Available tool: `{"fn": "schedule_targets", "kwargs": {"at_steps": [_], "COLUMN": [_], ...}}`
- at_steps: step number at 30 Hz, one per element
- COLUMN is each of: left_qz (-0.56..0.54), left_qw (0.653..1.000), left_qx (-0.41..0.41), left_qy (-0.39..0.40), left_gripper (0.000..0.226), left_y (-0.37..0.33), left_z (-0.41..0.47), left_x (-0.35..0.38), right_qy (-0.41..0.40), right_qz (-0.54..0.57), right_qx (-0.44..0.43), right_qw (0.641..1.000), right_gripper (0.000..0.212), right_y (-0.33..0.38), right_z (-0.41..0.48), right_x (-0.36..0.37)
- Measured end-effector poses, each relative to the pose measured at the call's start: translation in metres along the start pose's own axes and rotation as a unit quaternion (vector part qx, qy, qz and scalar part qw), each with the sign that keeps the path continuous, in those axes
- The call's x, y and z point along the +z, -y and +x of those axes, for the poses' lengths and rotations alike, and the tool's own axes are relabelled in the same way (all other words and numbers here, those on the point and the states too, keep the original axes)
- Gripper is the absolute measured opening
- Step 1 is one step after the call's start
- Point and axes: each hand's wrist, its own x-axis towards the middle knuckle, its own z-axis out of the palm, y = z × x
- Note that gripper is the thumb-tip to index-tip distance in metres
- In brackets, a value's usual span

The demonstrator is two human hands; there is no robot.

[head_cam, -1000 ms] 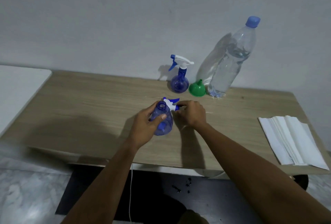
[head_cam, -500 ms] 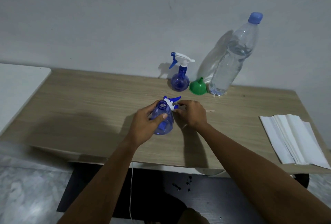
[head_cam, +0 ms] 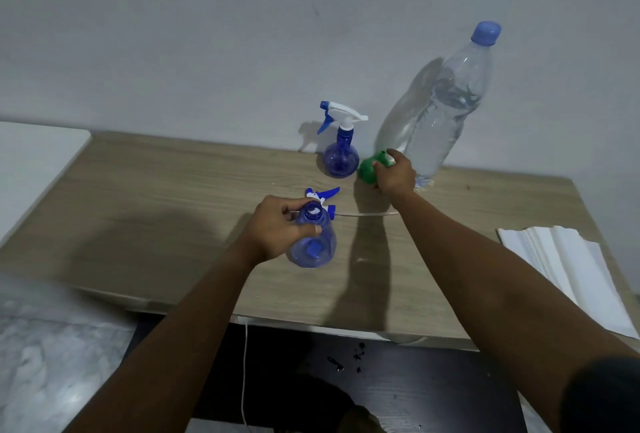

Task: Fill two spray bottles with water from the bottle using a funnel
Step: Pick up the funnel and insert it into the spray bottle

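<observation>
In the head view, the open spray bottle [head_cam: 313,242] is seen standing on the worktop [head_cam: 156,207], near the front edge and close to the person. It is gripped about its neck and shoulder by the left hand [head_cam: 277,228], with the fingers curled round it and the thumb laid across the near side. Its mouth is uncapped and faces upward. The removed trigger head [head_cam: 322,197] is seen lying flat just behind it, with its thin tube stretched out to the right.

The funnel [head_cam: 369,171] is found farther back and to the right of the open bottle, between the second spray bottle [head_cam: 341,159], whose trigger is on, and the capped water bottle [head_cam: 446,114]. It is covered by the right hand [head_cam: 394,176], whose fingers are curled over its wide body; whether it has been lifted clear of the worktop cannot be told. Its narrow spout is seen pointing upward beside the thumb, so its long axis is roughly upright but the wrong way up for use.

It is judged that the funnel must be brought forward and leftward by the right hand, the nearer one, and turned over so that the spout can be lowered into the steadied neck.
</observation>
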Motion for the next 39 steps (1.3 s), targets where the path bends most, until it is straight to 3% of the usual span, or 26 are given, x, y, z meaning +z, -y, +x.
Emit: {"fn": "schedule_targets", "kwargs": {"at_steps": [5, 12, 18, 21, 27, 29, 32, 35, 39], "left_qz": [-0.013, -0.052, -0.087, -0.105, -0.116, -0.120, -0.119, -0.129, -0.138], "left_qw": [1.000, 0.999, 0.996, 0.994, 0.992, 0.992, 0.992, 0.990, 0.989], "left_qx": [0.003, 0.011, 0.030, 0.039, 0.034, 0.035, 0.039, 0.037, 0.039], "left_qy": [0.004, 0.010, 0.016, 0.012, 0.024, 0.030, 0.030, 0.034, 0.038], "left_gripper": [0.045, 0.049, 0.047, 0.047, 0.046, 0.045, 0.041, 0.034, 0.032], "left_y": [0.000, 0.005, 0.008, 0.009, 0.018, 0.020, 0.021, 0.020, 0.016], "left_z": [-0.001, -0.004, -0.017, -0.019, -0.019, -0.017, -0.016, -0.016, -0.016], "left_x": [0.001, 0.003, 0.010, 0.014, 0.013, 0.013, 0.013, 0.014, 0.012], "right_qy": [-0.026, -0.053, -0.086, -0.016, 0.210, 0.263, 0.317, 0.305, 0.276], "right_qz": [0.005, -0.051, 0.058, 0.214, 0.421, 0.394, 0.281, 0.193, 0.173], "right_qx": [-0.019, -0.077, -0.024, 0.042, 0.155, 0.129, 0.061, -0.004, -0.064], "right_qw": [0.999, 0.994, 0.994, 0.976, 0.869, 0.871, 0.904, 0.933, 0.943], "right_gripper": [0.026, 0.024, 0.015, 0.011, 0.011, 0.014, 0.019, 0.019, 0.018], "right_y": [-0.005, -0.014, -0.002, 0.004, 0.023, 0.029, 0.036, 0.041, 0.049], "right_z": [0.003, -0.029, -0.073, -0.098, -0.144, -0.152, -0.161, -0.163, -0.164], "right_x": [0.003, -0.008, -0.027, -0.032, -0.033, -0.035, -0.037, -0.038, -0.038]}}
